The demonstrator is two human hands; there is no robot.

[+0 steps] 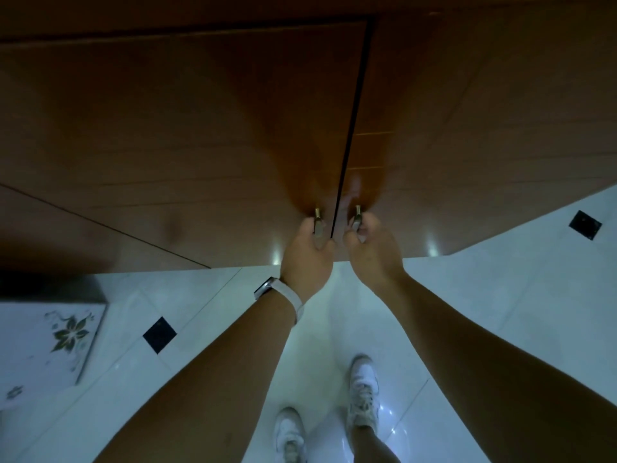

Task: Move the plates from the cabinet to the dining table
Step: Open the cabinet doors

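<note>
A brown wooden cabinet (200, 128) with two doors fills the upper part of the head view, a thin dark gap running between the doors. My left hand (305, 259) grips the left door's metal handle (317, 217). My right hand (374, 252) grips the right door's metal handle (357, 215). Both doors look shut or barely ajar. No plates are visible; the cabinet's inside is hidden. A white-strapped watch (277, 294) sits on my left wrist.
Glossy white floor tiles with small black diamond insets (159, 334) lie below. A white box-like object with a floral pattern (46, 345) stands at the lower left. My feet in white sneakers (362, 389) stand close to the cabinet.
</note>
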